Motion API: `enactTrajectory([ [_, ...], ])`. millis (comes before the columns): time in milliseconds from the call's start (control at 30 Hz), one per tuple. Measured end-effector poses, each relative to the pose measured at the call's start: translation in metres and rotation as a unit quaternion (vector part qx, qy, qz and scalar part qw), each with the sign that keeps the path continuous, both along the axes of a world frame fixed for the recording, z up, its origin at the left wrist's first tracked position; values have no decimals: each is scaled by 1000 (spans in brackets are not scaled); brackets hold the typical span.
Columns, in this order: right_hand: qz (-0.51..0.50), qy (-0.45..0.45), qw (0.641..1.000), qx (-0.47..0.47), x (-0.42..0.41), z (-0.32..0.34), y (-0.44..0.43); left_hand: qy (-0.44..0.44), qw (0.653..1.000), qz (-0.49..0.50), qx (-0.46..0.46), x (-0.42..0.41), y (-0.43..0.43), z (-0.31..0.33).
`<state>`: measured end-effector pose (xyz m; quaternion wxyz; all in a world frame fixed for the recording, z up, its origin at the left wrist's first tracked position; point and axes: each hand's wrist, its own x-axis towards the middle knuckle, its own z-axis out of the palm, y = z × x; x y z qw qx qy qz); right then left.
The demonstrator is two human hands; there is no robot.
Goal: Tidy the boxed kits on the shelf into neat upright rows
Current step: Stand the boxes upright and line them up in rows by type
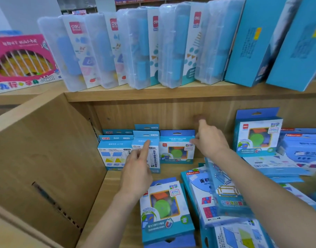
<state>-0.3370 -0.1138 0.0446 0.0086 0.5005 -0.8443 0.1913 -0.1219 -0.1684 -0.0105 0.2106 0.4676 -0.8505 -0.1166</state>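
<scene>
Several blue boxed kits stand upright at the back left of the lower shelf (pixel 117 194). My left hand (pixel 137 169) points its index finger against the narrow white-and-blue kit (pixel 154 154). My right hand (pixel 210 138) pinches the upper right corner of the upright kit with a green disc (pixel 176 149). A matching green-disc kit (pixel 164 210) lies flat in front. More kits lie in a loose pile (pixel 223 199) under my right forearm. Another green-disc kit (pixel 257 135) stands at the right.
A wooden side panel (pixel 46 158) closes the shelf on the left. The upper shelf board (pixel 153 93) carries several clear plastic cases (pixel 139 49), tall blue boxes (pixel 257 42) and a pink abacus box (pixel 22 61). Flat blue kits (pixel 296 158) are stacked at the right.
</scene>
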Motion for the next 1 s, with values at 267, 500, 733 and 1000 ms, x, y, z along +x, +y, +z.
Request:
enactTrajectory([
  [267, -36, -316, 942, -111, -31, 24, 118, 118, 990, -79, -24, -7, 44, 33],
  [500, -76, -200, 977, 10, 1, -25, 163, -9, 982, -187, -1, -66, 125, 27],
  [733, -70, -213, 974, -43, 14, -36, 168, -4, 982, -174, 71, -79, 142, 20],
  [1000, -27, -298, 926, -229, 28, -8, 170, 352, 881, -167, 270, -63, 144, 29],
])
